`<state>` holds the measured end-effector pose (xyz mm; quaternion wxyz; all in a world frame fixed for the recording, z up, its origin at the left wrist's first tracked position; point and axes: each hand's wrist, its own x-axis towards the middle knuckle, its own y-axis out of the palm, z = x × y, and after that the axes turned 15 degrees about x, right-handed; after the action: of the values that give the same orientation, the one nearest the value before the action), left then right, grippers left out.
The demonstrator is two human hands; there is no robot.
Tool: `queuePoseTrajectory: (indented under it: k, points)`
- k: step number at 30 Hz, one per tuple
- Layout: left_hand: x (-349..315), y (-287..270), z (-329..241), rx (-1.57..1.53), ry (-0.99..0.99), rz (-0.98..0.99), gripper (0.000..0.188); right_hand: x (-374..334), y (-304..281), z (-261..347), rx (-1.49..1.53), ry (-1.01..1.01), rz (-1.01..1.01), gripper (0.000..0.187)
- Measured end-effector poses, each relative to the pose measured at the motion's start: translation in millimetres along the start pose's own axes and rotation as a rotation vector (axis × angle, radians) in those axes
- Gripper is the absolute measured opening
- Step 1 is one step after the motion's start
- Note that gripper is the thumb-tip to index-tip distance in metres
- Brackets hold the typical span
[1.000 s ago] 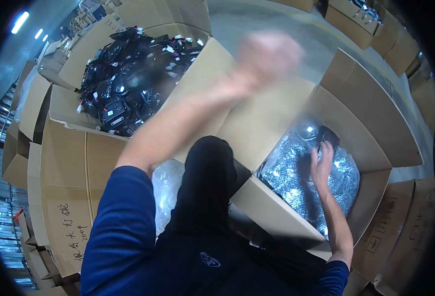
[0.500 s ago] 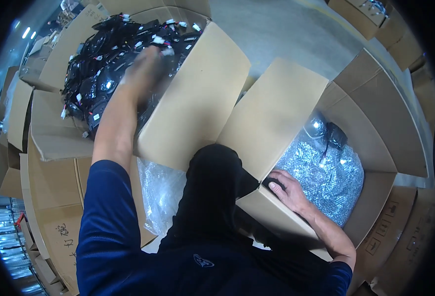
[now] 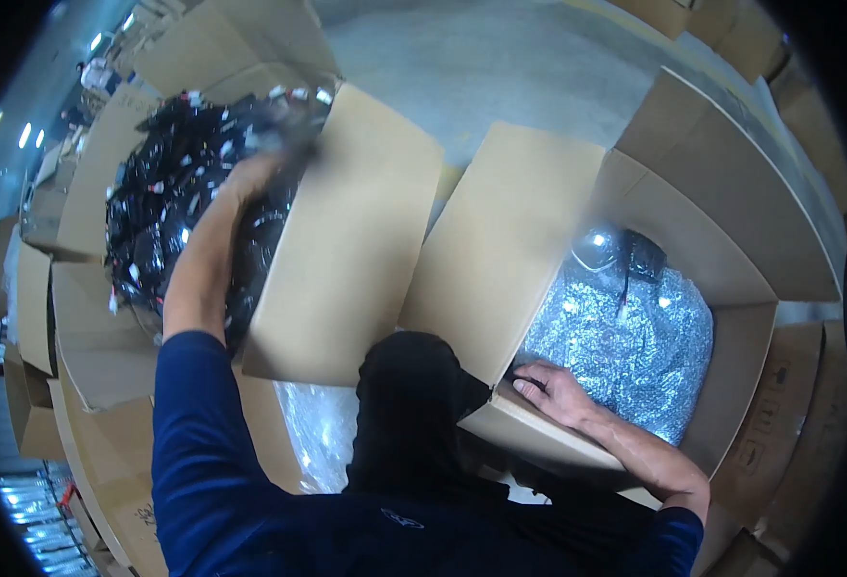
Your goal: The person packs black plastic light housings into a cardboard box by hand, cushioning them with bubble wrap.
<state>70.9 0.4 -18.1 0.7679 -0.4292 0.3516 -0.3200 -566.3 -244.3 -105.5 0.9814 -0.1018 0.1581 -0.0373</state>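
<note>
Reaching with left hand [image 3: 253, 175] over the heap of black plastic parts [image 3: 149, 216] in the left carton [image 3: 274, 77], near its raised flap [image 3: 356, 240]. Blurred at the fingertips: cannot tell whether spread, pressed together or pinching a part.

Resting right hand [image 3: 560, 396] inside the near left corner of the right carton [image 3: 707, 226], beside the bubble wrap [image 3: 625, 356]. Curving fingers and thumb about a dark object [image 3: 529, 381], mostly hidden; cannot tell whether pinching or only covering it.

Seeing also, on top of the bubble wrap, a shiny rounded part [image 3: 596, 248] next to a black boxy part [image 3: 646, 258], with a dark lead [image 3: 625, 277] hanging down between; cannot tell whether joined as one unit.

Handling, judged by look: probably light enough for one hand; likely stiff in the shell, limp in the leads. Likely slippery on glossy faces. Probably prone to scratching on rounded faces and to strain at leads and white connectors [image 3: 323, 95]; liable to snag within the heap. Best taken by the solid shell, thumb opposed to fingers, never by lead or connector.
</note>
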Motion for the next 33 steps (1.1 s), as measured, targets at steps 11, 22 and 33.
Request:
queuePoseTrajectory:
  k: [11, 22, 33]
  points:
    - [41.1, 50.5, 1.7, -0.127, -0.145, -0.141, 0.020, -5.4, 2.3, -12.6, -0.021, -0.063, -0.042, 0.031]
    - [-72.2, -101.3, 55.1, 0.151, -0.399, -0.350, 0.023, -1.4, -0.2, -18.3, -0.066, 0.035, 0.074, 0.031]
    - [-136.5, -392.2, -45.6, -0.832, -0.329, -0.895, 0.032, -12.0, -49.3, 13.0, -0.011, -0.277, -0.180, 0.027]
